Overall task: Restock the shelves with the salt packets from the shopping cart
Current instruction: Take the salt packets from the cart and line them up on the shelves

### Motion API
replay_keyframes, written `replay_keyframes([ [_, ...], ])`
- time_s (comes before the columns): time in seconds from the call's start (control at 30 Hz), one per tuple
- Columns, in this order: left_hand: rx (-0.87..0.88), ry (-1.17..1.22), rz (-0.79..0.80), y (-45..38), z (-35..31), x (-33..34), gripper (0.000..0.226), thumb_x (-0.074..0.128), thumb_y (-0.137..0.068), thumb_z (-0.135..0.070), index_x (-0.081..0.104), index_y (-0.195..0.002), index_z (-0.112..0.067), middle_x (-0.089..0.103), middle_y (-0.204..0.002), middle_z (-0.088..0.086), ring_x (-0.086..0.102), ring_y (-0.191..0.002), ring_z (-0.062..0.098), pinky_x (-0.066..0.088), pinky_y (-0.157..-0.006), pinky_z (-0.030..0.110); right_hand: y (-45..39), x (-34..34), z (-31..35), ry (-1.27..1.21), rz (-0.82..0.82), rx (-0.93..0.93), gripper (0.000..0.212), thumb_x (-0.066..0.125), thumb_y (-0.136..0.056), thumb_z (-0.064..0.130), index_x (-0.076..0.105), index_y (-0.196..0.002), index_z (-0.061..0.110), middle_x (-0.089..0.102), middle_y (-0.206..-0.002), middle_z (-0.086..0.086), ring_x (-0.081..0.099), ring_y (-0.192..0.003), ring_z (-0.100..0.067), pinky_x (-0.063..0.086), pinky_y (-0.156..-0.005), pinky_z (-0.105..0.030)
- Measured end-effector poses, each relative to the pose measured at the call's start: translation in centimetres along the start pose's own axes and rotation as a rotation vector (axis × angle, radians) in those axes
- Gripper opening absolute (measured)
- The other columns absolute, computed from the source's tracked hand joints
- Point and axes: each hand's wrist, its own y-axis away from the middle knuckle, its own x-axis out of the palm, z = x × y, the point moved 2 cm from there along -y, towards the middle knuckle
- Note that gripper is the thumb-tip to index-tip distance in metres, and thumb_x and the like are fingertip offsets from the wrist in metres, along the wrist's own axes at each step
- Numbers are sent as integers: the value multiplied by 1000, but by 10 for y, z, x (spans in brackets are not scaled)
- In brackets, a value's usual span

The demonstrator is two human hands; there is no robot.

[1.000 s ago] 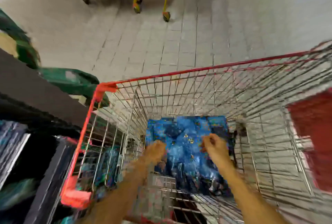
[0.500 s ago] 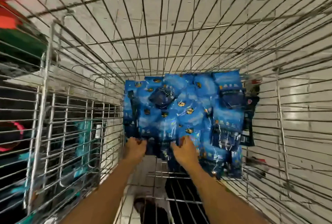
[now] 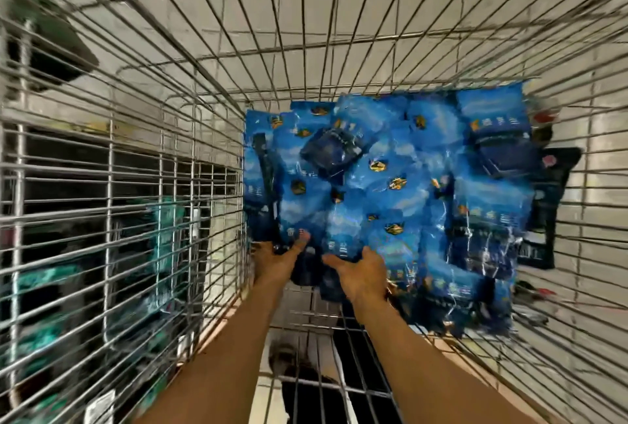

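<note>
Blue salt packets (image 3: 390,192) lie piled in a loose heap on the bottom of the wire shopping cart (image 3: 210,60), filling its middle and right part, overlapping each other at odd angles. My hands are both at the near edge of the heap, side by side, arms reaching down into the cart. My left hand (image 3: 277,259) is at the near-left corner of the pile, thumb laid on top of a packet face and fingers curled down at the packet's edge, so it grips that packet. My right hand (image 3: 362,274) is just beside it, fingers tucked under the near packets and thumb pointing left along their edge; it has hold of the packets there, though how many I cannot tell. A few dark packets (image 3: 550,206) sit against the right side of the heap. Tiled floor (image 3: 339,33) shows through the wire. Green, blurred goods (image 3: 163,230) show through the cart's left wall.
</note>
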Motion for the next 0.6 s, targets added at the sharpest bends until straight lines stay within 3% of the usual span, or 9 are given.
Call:
replay_keyframes([
  [0.1, 10, -71, 48, 1, 6, 4, 47, 83, -74, -41, 63, -115, -30, 68, -116, -4, 65, -104, 18, 52, -94, 34, -1, -6, -10, -80, 16, -6, 43, 88, -71, 27, 68, -102, 6, 70, -101, -8, 65, -94, -26, 51, -80, -33],
  [0.2, 15, -122, 71, 11, 7, 8, 29, 82, -73, -47, 59, -91, -44, 63, -88, -26, 61, -80, -2, 50, -68, 12, 0, -22, -21, -145, 59, 5, 41, 86, -73, 29, 66, -105, 13, 68, -96, 5, 65, -95, -20, 48, -80, -28],
  [0.27, 19, -140, 88, 20, 2, 5, 28, 81, -74, -46, 61, -94, -43, 62, -86, -26, 58, -76, -7, 43, -55, 6, 1, -36, -26, -202, 133, 28, 45, 85, -75, 29, 66, -114, 15, 72, -105, 2, 67, -97, -17, 51, -79, -27],
  [0.33, 11, -137, 114, 30, -5, 0, 48, 82, -74, -43, 63, -116, -29, 69, -102, -10, 63, -86, 6, 45, -58, 11, 6, -54, -25, -251, 211, 60, 44, 85, -77, 25, 67, -117, 19, 74, -108, 2, 69, -99, -17, 55, -82, -30],
  [0.43, 8, -119, 99, 52, -25, -10, 62, 85, -69, -40, 62, -121, -16, 70, -115, 6, 66, -90, 16, 52, -60, 19, 16, -82, -13, -305, 278, 85, 43, 84, -76, 17, 67, -116, 19, 76, -108, -2, 71, -99, -20, 56, -91, -40],
  [0.53, 30, -99, 122, 87, -58, -19, 86, 86, -63, -47, 54, -133, -10, 65, -126, 12, 64, -110, 28, 54, -94, 43, 35, -117, 15, -334, 296, 89, 56, 85, -74, 18, 62, -125, 12, 70, -122, -13, 70, -102, -28, 57, -89, -44],
  [0.6, 65, -85, 136, 116, -84, -28, 89, 84, -59, -55, 57, -130, -8, 66, -123, 14, 63, -112, 32, 50, -100, 48, 54, -142, 41, -307, 309, 39, 66, 87, -71, 27, 59, -129, 16, 64, -130, -4, 64, -112, -29, 50, -100, -49],
])
